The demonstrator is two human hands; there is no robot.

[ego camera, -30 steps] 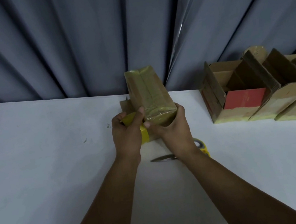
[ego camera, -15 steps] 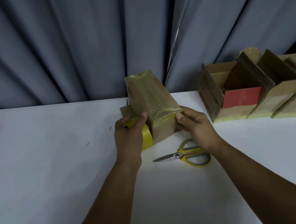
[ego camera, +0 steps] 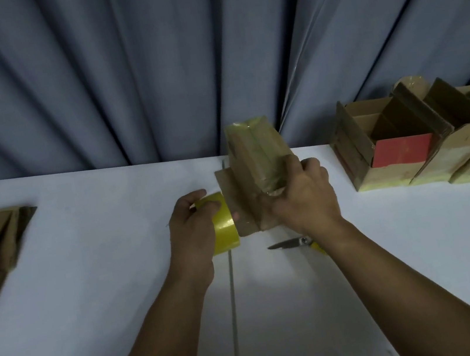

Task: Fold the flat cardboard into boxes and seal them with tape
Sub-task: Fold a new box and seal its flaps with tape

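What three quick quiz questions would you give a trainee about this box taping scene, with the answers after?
1. Multiple choice: the left hand grips A, a marker; B, the yellow tape roll; C, a knife.
2. True or false: the scissors lie on the table, held by neither hand.
3. Fill in: the right hand grips the near end of the ___.

Key: 1 B. 2 true. 3 cardboard box.
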